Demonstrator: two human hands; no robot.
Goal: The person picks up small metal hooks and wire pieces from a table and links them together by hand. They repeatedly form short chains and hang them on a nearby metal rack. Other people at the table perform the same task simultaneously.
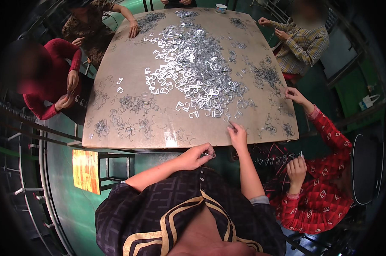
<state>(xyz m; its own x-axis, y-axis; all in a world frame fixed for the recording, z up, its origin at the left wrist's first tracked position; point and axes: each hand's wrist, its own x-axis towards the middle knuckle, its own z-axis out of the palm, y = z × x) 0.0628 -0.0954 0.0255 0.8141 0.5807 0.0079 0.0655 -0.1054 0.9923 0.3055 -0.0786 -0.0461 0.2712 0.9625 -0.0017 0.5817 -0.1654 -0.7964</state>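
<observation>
My left hand [196, 156] is closed in front of my chest, just off the near table edge, with a small shiny metal piece showing at its fingertips. Over the table's near edge reaches my right hand [237, 135], thumb and fingers drawn together; whatever they pinch is too small to make out. Beyond it spreads a big heap of silver hook-shaped metal pieces [201, 70]. Thin dark wire pieces [135, 103] lie scattered at the left, and another cluster of wire pieces [269, 127] is near the right corner.
The brown table [116, 55] has people around it. At my right, a person's red patterned sleeve [329, 128] comes close, one hand [297, 96] at the table edge. A wooden stool [86, 170] stands left of me. A small bowl [220, 8] sits at the far edge.
</observation>
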